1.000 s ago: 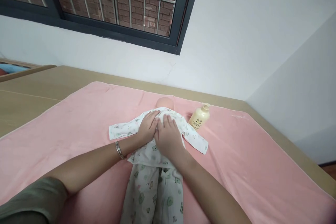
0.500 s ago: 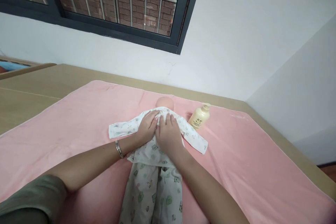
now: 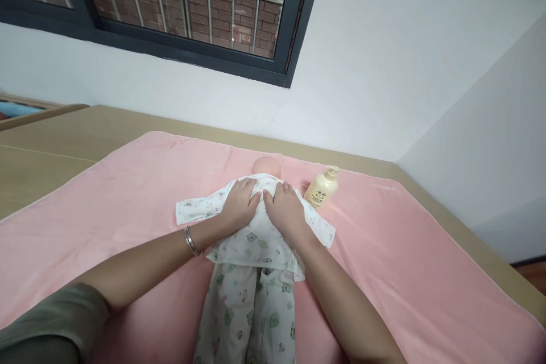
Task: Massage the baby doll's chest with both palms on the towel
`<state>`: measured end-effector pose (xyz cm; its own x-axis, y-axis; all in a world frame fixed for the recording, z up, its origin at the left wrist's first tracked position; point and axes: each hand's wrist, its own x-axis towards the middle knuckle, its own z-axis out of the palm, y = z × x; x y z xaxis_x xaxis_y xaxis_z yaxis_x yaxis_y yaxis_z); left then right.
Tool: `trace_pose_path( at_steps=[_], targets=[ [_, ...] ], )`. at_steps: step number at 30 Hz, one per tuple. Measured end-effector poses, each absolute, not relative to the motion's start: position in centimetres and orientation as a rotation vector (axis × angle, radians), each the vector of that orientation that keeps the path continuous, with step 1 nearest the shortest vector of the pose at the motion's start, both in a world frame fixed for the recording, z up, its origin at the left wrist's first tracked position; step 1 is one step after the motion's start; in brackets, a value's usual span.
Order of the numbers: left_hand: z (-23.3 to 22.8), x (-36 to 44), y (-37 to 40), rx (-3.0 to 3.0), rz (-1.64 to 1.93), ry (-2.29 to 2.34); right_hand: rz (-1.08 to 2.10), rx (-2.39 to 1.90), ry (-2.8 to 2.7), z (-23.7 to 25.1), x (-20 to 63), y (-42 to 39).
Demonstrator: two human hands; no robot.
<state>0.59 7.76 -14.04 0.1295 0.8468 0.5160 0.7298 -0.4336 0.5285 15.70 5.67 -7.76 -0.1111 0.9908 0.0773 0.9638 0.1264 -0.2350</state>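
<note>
Head view: a baby doll in a white, green-printed cotton outfit [image 3: 251, 273] lies on a pink blanket [image 3: 128, 193], left hand [image 3: 239, 207] and right hand [image 3: 286, 213] pressed flat, fingers open, on its chest; a sideways push might topple the nearby cream pump bottle [image 3: 323, 189].

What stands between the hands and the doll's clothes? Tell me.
Nothing visible. The left hand and right hand both lie flat on the printed top over the doll, side by side near its shoulders, fingers spread. The lotion bottle lies off to the right on the pink blanket, apart from both hands.
</note>
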Motion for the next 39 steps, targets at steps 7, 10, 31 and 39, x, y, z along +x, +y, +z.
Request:
trace_pose_path(
  at_steps=[7,10,31,39],
  targets=[
    [-12.6,0.3,8.2,2.282,0.997,1.622,0.108,-1.868,-2.285,-7.1,14.7,3.0],
    [-12.5,0.4,7.8,2.36,0.959,1.621,0.183,-1.852,-2.279,-7.0,15.3,3.9],
    [-13.3,0.0,9.1,2.194,1.107,1.573,-0.034,-1.858,-2.329,-6.8,14.6,3.9],
    [-12.9,1.3,5.6,2.562,1.135,1.501,0.235,-1.873,-2.225,-6.7,16.9,6.6]
  ],
)
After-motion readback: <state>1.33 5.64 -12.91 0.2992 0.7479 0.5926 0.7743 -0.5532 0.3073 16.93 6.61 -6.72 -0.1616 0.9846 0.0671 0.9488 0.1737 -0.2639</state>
